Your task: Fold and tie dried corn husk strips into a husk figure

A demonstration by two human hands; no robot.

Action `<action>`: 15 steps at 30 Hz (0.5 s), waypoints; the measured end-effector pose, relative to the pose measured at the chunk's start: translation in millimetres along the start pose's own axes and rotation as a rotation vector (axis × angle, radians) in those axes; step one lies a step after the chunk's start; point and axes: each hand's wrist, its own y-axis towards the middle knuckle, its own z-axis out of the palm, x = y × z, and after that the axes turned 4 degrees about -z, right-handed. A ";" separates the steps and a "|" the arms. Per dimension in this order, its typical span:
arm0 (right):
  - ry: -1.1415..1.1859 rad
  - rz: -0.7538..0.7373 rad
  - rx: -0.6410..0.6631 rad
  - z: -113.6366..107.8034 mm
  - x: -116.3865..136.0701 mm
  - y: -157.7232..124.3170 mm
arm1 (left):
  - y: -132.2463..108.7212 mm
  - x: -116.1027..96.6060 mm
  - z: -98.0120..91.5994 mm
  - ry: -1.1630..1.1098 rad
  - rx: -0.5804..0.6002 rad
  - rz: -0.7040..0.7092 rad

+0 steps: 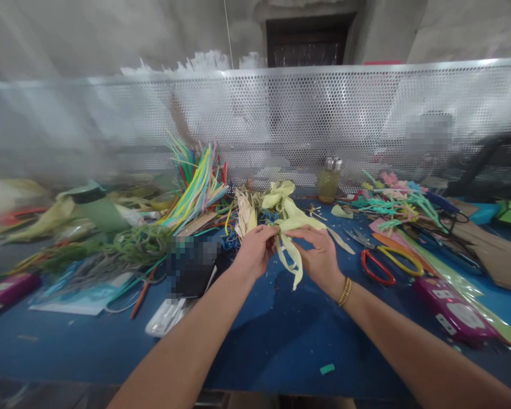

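Note:
Pale yellow-green strips that look like corn husk [290,258] are bunched between my two hands above the table's middle. My left hand [258,247] pinches the gathered part with thumb and fingertips. From the other side, my right hand [319,250], with a gold bracelet [345,291] at the wrist, is closed on the same strips. One narrow end curls down between the hands. Behind them lie more yellow-green strips [279,196] and a beige dried bundle [244,213]. The exact spot where my fingertips meet is partly hidden.
Scissors with red and yellow handles [378,267] lie right, near a purple device [453,312]. Colourful pipe cleaners [196,187] stand at back left; a glass bottle [330,180] stands before the perforated metal panel [306,119]. A black phone-like object [196,278] lies left.

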 end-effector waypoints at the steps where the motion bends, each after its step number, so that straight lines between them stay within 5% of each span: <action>1: 0.019 -0.010 0.020 0.9 0.7 -0.5 | -0.8 -0.3 0.5 0.006 -0.005 0.002; 9: -0.383 -0.245 0.197 -14.6 2.3 2.5 | -4.8 1.9 3.5 0.203 -0.119 0.137; 15: -0.386 -0.337 0.244 -16.6 11.9 8.3 | -2.1 -0.9 -2.5 0.677 -0.146 0.400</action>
